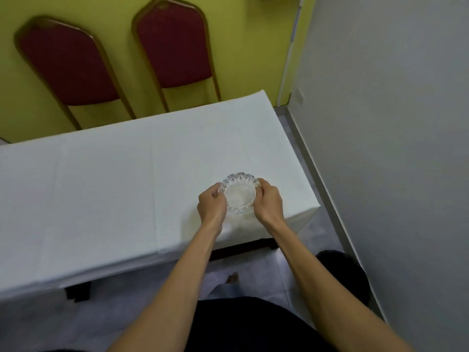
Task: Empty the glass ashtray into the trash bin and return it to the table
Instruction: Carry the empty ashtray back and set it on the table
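Observation:
A round clear glass ashtray point(240, 193) with a scalloped rim is on or just above the white-clothed table point(106, 189), near its right end. My left hand point(212, 204) grips its left rim and my right hand point(269, 200) grips its right rim. The bowl looks clear, with nothing visible inside. A dark round shape point(341, 275) stands on the floor at the lower right, behind my right forearm; it may be the trash bin.
Two red padded chairs point(175, 44) with gold frames stand against the yellow wall behind the table. A grey wall point(393, 148) runs close along the right, leaving a narrow strip of tiled floor beside the table's end.

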Demonstrator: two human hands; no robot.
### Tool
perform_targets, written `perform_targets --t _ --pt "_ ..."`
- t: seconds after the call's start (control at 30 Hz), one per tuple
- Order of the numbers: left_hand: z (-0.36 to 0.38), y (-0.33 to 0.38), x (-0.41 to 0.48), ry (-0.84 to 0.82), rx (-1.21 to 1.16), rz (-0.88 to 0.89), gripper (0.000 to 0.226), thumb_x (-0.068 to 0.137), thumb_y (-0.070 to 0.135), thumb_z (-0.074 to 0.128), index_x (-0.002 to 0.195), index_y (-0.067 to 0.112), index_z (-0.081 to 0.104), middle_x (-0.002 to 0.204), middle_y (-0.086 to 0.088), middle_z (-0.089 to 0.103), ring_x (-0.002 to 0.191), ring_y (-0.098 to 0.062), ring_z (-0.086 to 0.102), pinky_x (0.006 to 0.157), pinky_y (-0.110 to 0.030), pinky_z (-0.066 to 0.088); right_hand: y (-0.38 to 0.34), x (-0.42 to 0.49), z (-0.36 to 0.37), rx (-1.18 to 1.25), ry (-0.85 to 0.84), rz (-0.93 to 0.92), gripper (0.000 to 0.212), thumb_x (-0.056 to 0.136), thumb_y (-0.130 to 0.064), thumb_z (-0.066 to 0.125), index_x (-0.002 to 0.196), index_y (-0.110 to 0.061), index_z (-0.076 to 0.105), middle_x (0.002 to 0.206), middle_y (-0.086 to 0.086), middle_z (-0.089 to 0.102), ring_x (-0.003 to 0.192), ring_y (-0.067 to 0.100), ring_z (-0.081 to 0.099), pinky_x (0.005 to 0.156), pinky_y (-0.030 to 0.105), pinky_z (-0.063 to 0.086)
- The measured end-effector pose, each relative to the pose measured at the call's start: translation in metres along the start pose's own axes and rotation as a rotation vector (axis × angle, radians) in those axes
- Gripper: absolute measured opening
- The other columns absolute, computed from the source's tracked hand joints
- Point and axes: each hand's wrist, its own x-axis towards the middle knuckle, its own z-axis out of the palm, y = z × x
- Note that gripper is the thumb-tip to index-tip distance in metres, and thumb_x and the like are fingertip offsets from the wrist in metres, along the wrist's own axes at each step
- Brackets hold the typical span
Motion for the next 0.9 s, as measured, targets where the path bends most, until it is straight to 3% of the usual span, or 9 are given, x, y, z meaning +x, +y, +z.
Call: perform_targets --t 0.07,0.13,0.33,0.47,0.53,0.6,0.67,0.77,0.9 --pt "-0.007 0.007 0.014 0.048 0.001 -0.02 0.034 0.089 0.006 0.047 0.065 0.028 0.055 0.08 0.006 0.049 0.08 -0.016 0.041 0.069 -0.026 0.036 -0.011 0.017 0.009 -0.005 -0.062 0.001 0.04 0.103 -0.017 0.035 0.132 -0.01 0.061 0.115 0.017 0.068 0.102 0.03 0.066 0.086 0.028 0.048" --pt "-0.012 0.014 0.027 0.069 0.036 -0.039 0.034 0.089 0.005 0.048 0.063 0.027 0.045 0.071 0.01 0.041 0.079 -0.015 0.035 0.058 -0.026 0.028 -0.021 0.033 0.017 0.01 -0.104 0.004 0.043 0.102 -0.016 0.035 0.137 -0.009 0.058 0.122 0.017 0.067 0.106 0.03 0.066 0.09 0.031 0.051" --pt "-0.017 0.039 0.064 0.159 0.015 -0.019 0.038 0.093 0.005 0.05 0.122 0.018 0.071 0.096 0.002 0.062 0.088 -0.022 0.056 0.075 -0.021 0.04 -0.046 0.077 0.034 0.039 -0.18 -0.034 0.042 0.1 -0.012 0.035 0.132 -0.008 0.062 0.111 0.014 0.071 0.093 0.025 0.066 0.078 0.028 0.047" --pt "-0.007 0.052 0.087 0.257 -0.026 -0.043 0.03 0.093 0.004 0.049 0.098 0.023 0.072 0.095 0.0 0.064 0.089 -0.027 0.056 0.075 -0.022 0.041 -0.058 0.109 0.042 -0.006 -0.249 -0.06 0.039 0.101 -0.015 0.036 0.129 -0.01 0.062 0.115 0.016 0.068 0.103 0.031 0.066 0.083 0.033 0.051" --pt "-0.009 0.051 0.092 0.305 -0.047 -0.074 0.037 0.093 0.002 0.048 0.113 0.016 0.075 0.109 -0.005 0.072 0.101 -0.03 0.064 0.077 -0.02 0.043 -0.061 0.113 0.048 -0.028 -0.249 -0.069 0.038 0.102 -0.018 0.035 0.129 -0.013 0.061 0.118 0.016 0.066 0.104 0.031 0.066 0.088 0.037 0.054" --pt "-0.007 0.049 0.096 0.325 -0.043 -0.068 0.036 0.09 -0.002 0.046 0.093 0.017 0.076 0.093 -0.011 0.069 0.088 -0.038 0.057 0.07 -0.021 0.038 -0.065 0.116 0.05 -0.07 -0.275 -0.087 0.038 0.102 -0.019 0.035 0.128 -0.015 0.061 0.121 0.016 0.065 0.107 0.032 0.065 0.092 0.041 0.054" --pt "-0.003 0.048 0.099 0.342 -0.024 -0.09 0.036 0.088 -0.004 0.044 0.075 0.023 0.064 0.083 -0.002 0.054 0.079 -0.026 0.045 0.07 -0.022 0.035 -0.061 0.12 0.051 -0.119 -0.296 -0.098 0.038 0.101 -0.02 0.034 0.125 -0.016 0.063 0.12 0.016 0.066 0.105 0.033 0.066 0.091 0.042 0.055" --pt "-0.002 0.046 0.097 0.376 -0.031 -0.09 0.039 0.093 -0.003 0.045 0.109 0.017 0.074 0.105 0.0 0.064 0.099 -0.023 0.059 0.084 -0.018 0.04 -0.061 0.121 0.052 -0.15 -0.316 -0.069 0.037 0.101 -0.019 0.034 0.125 -0.013 0.062 0.122 0.016 0.065 0.107 0.034 0.064 0.091 0.043 0.054" --pt "-0.005 0.047 0.099 0.38 -0.016 -0.09 0.042 0.094 -0.004 0.044 0.119 0.015 0.072 0.123 -0.007 0.068 0.114 -0.03 0.062 0.086 -0.019 0.044 -0.064 0.119 0.057 -0.176 -0.313 -0.027 0.037 0.102 -0.02 0.034 0.13 -0.012 0.056 0.127 0.017 0.059 0.11 0.037 0.063 0.092 0.042 0.051"
